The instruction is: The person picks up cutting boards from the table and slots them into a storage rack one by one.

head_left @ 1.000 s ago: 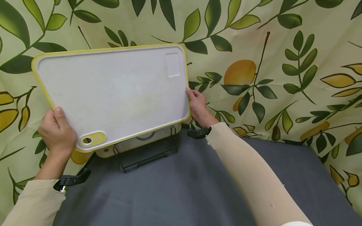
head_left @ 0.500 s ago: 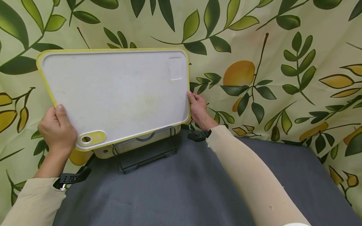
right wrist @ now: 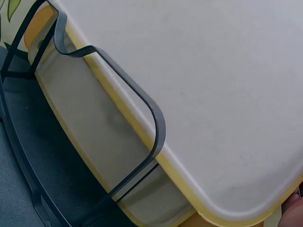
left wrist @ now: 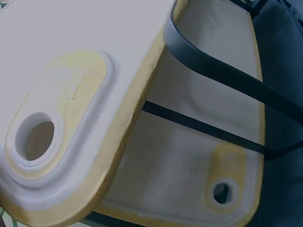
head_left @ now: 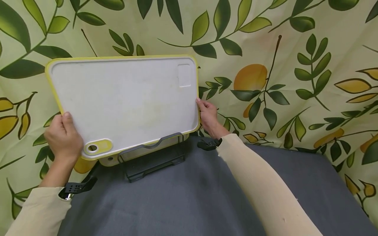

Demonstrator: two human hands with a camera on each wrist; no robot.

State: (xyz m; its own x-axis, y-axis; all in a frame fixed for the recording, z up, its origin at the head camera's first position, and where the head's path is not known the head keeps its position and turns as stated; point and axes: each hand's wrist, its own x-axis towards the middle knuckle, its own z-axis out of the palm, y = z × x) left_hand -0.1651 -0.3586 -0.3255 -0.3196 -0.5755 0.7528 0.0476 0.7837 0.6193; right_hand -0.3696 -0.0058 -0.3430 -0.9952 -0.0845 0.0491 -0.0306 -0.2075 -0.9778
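Both hands hold a large white cutting board (head_left: 124, 101) with a yellow rim, tilted upright in the head view. My left hand (head_left: 64, 137) grips its lower left edge, thumb on the front face. At the right edge, my right hand (head_left: 209, 114) pinches the rim. The board's lower edge sits behind the front bar of a dark metal rack (head_left: 153, 168), overlapping it in the head view. Behind it, a second white cutting board (left wrist: 189, 165) with a yellow rim stands in the rack. A yellow patch with a hanging hole (left wrist: 40, 137) marks the held board's lower left corner.
The rack stands on a table with a dark grey cloth (head_left: 183, 203), close to the back. A curtain (head_left: 283, 19) printed with leaves and fruit hangs right behind the table and boards. Black straps circle both wrists.
The held board has moved down and slightly to the right, its lower edge dropping behind the rack's front bar. Both hands have moved with it, keeping their grip.
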